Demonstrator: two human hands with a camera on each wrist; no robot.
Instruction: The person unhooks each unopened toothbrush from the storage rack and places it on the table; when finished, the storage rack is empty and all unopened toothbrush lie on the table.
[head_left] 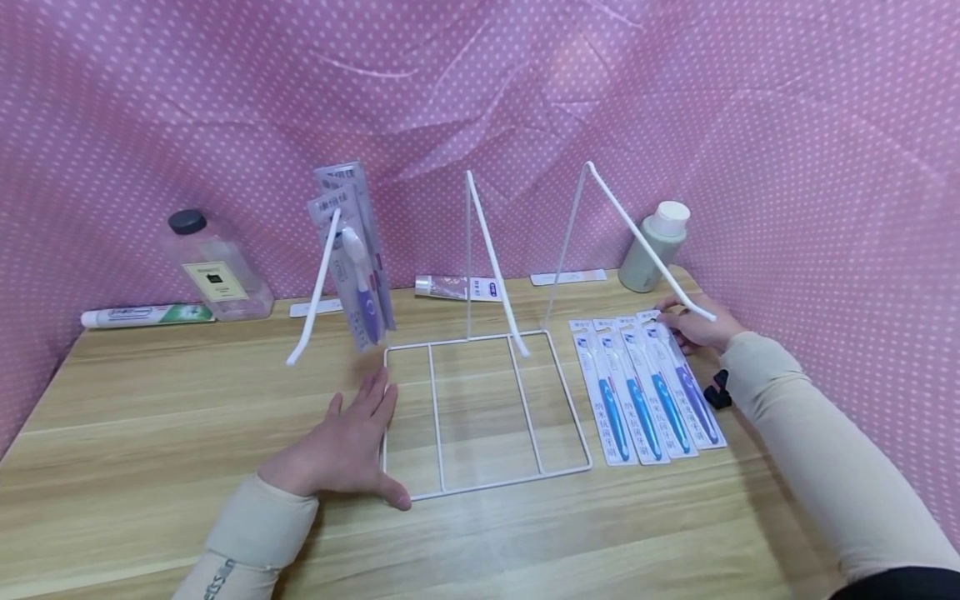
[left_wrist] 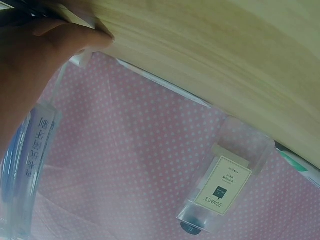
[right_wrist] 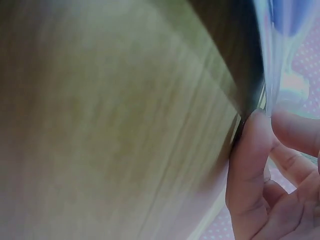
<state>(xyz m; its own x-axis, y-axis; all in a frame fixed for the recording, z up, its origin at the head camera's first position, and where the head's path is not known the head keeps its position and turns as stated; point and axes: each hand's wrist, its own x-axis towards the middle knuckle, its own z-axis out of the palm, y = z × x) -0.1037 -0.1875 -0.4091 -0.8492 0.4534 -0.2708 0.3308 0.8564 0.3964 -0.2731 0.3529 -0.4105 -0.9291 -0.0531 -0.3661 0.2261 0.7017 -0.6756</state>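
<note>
A white wire rack (head_left: 491,483) with three upright hooks stands on the wooden table. My left hand (head_left: 341,446) is spread along the left side of its base, the thumb at the front corner and the fingertips near the back one. Packaged toothbrushes (head_left: 352,267) hang on the left hook; the middle and right hooks hold nothing. Right of the rack lie several packaged toothbrushes in an overlapping row. My right hand (head_left: 701,321) pinches the top end of the rightmost toothbrush pack (head_left: 693,392), which has a purple handle. In the right wrist view, thumb and finger meet at its clear edge (right_wrist: 270,55).
Along the back stand a clear bottle with black cap (head_left: 217,279) and a grey-green bottle with white cap (head_left: 654,250). Toothpaste tubes (head_left: 150,316) (head_left: 450,287) and flat slim packs (head_left: 567,277) lie there too. A pink dotted cloth (head_left: 480,92) hangs behind.
</note>
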